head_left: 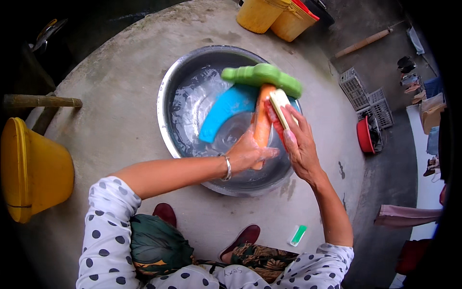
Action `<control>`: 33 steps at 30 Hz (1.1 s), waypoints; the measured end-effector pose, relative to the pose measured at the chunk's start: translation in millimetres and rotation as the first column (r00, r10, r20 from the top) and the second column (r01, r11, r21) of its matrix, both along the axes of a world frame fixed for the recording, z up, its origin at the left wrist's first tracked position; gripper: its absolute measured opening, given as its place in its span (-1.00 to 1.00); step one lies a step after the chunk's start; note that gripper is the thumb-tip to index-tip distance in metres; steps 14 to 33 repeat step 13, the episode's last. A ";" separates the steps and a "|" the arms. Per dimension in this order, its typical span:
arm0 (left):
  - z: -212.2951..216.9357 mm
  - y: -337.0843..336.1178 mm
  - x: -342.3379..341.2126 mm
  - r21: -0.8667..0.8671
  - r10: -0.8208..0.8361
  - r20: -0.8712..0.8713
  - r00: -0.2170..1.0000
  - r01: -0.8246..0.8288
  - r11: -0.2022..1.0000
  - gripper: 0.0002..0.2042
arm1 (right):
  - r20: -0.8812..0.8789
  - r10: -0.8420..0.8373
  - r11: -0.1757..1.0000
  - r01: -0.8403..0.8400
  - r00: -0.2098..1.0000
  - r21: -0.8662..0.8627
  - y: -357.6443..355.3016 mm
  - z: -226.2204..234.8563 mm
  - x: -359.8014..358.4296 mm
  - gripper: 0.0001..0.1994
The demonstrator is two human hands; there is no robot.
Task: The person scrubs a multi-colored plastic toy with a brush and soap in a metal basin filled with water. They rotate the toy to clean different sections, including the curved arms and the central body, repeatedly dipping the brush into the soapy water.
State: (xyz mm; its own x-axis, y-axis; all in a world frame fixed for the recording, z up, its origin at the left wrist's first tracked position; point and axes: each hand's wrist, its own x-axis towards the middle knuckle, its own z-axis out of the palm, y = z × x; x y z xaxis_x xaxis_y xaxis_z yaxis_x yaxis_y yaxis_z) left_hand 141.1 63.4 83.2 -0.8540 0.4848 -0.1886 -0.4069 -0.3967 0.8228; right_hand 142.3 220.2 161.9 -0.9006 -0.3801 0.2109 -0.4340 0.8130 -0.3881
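A wide metal basin (pixel 166 111) of water stands on the concrete floor before me. Above it my left hand (pixel 248 148), wet and with a bracelet at the wrist, is closed round an orange plastic bar (pixel 263 120). A green plastic piece with a wavy edge (pixel 262 74) crosses the bar's far end; whether they are joined I cannot tell. My right hand (pixel 301 144) grips a scrub brush (pixel 280 106) with a pale back and reddish bristles, pressed along the bar's right side. Behind the bar, a curved blue plastic piece (pixel 224 113) lies in the basin.
On the left stands a yellow bucket (pixel 45 168) below a wooden pole end (pixel 43 101). More yellow buckets (pixel 260 14) are at the back. Grey crates (pixel 356 89) and a red basin (pixel 365 135) sit right. A green-and-white brush (pixel 298 235) lies near my foot.
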 end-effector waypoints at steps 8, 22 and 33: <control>-1.9 3.8 -35.3 0.078 -0.110 0.319 0.941 0.089 0.993 -0.87 | 0.093 -0.160 0.981 0.169 0.983 -0.092 75.8 -8.1 34.8 -0.61; 36.2 2.1 -60.7 -0.297 -0.221 0.139 0.965 0.253 0.921 -0.79 | 0.076 -0.292 0.869 0.297 0.953 -0.396 89.4 5.7 43.3 -0.60; 36.2 2.1 -60.7 -0.297 -0.221 0.139 0.965 0.253 0.921 -0.79 | 0.076 -0.292 0.869 0.297 0.953 -0.396 89.4 5.7 43.3 -0.60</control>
